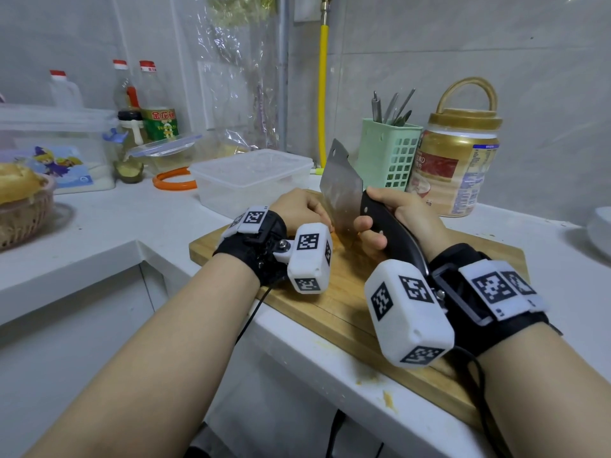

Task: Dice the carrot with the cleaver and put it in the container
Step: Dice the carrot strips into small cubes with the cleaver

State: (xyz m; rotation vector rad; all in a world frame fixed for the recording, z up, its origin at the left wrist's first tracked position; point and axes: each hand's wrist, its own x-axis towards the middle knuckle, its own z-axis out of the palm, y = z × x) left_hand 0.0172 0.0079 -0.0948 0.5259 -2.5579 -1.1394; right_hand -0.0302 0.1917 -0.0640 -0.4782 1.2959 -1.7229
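Note:
My right hand (393,219) grips the black handle of the cleaver (340,196). Its steel blade stands edge-down on the wooden cutting board (344,302). My left hand (297,209) lies just left of the blade, fingers curled down onto the carrot (336,240). Only a thin orange strip of the carrot shows between my wrist marker block and the blade; the rest is hidden. The clear plastic container (251,180) stands on the counter right behind the board, with nothing visible inside it.
A green utensil holder (390,153) and a gold-lidded jar (459,166) stand behind the board at right. Oil bottles (158,117), a lidded box (56,143), a bread basket (23,206) and an orange ring (172,183) fill the left counter. Orange scraps (390,398) lie on the counter's front edge.

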